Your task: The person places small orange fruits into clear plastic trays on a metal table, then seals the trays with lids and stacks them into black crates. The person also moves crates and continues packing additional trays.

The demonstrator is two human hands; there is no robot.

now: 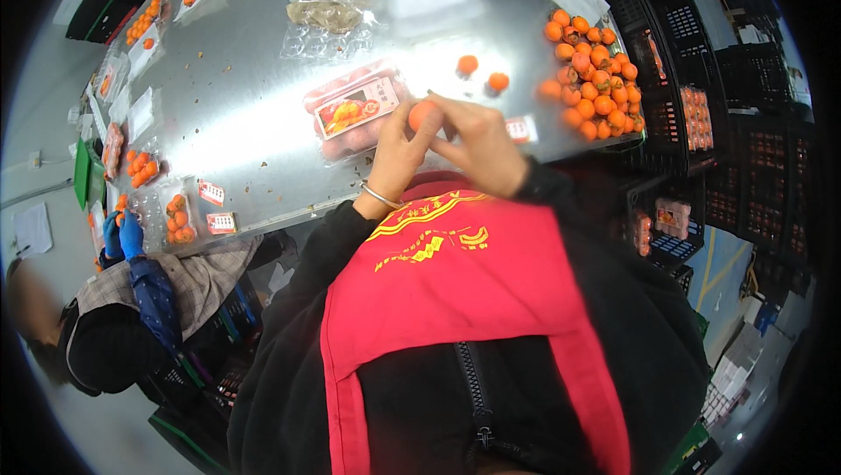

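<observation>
Orange fruit (420,113) partly behind fingers (428,131), apparently gripped, near labelled pack (357,109).

Just left of the fingers (457,112), a picture label (359,109) with dark characters is lying on a clear pack (352,141). Below them, yellow lettering (427,248) is crossing a red apron (455,300). Small red-and-white cards (222,223) are lying farther left, another card (521,130) right.

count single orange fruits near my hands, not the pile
3: one held fruit between left hand and right hand; a farther fruit and a nearer fruit on the table beyond. Hands may hide more.
</observation>
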